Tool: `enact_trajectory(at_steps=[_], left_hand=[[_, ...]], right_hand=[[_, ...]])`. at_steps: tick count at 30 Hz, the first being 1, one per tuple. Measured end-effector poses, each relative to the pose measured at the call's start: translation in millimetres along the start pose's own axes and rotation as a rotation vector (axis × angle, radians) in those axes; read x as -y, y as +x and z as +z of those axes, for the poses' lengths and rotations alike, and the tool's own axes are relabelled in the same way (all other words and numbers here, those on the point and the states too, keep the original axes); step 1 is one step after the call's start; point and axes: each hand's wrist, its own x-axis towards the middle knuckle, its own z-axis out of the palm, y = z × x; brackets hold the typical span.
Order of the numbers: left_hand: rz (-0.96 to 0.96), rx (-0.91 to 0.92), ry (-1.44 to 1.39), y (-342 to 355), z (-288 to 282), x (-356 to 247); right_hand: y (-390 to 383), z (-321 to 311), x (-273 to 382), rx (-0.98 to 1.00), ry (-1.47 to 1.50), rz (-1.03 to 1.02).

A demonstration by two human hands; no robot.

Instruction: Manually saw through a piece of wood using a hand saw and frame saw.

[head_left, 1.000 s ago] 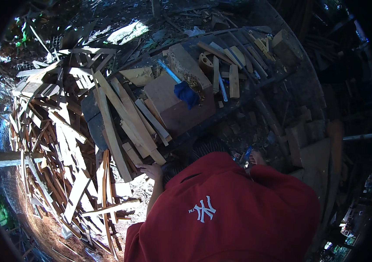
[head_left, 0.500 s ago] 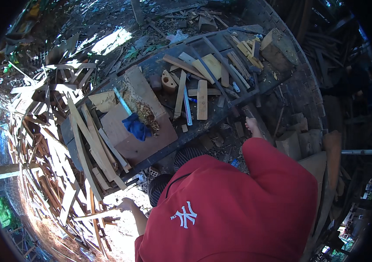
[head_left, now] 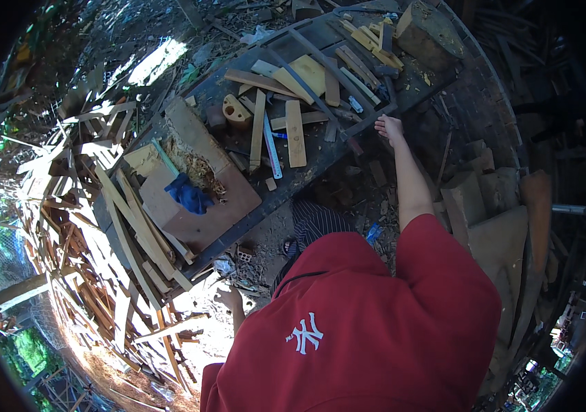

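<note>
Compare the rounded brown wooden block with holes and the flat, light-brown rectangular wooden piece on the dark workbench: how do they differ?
The rounded brown wooden block has dark holes in its top; the flat, light-brown rectangular wooden piece shows none.
The block is curved and compact, while the flat piece is straight-sided and longer.
The block sits farther left than the flat piece.
Both rest on the dark workbench, apart from the right hand.

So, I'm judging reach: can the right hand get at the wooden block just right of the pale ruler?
Probably yes: the right hand is by the workbench edge, and though a dark bar lies between, nothing appears to cover the wooden block.
</note>
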Motion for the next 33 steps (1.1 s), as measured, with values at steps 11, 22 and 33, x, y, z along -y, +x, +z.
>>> enact_trajectory(at_steps=[11, 22, 33], left_hand=[[-0.031, 0.071, 0.175, -22, 88, -164], [0.200, 0.033, 0.344, 53, 98, -309], [0.386, 0.152, 0.467, 17, 51, -293]], right_hand=[[251, 21, 97, -0.293, -0.494, -0.271], [402, 57, 149, -0.523, -0.724, -0.196], [406, 7, 156, -0.102, 0.176, -0.184]])
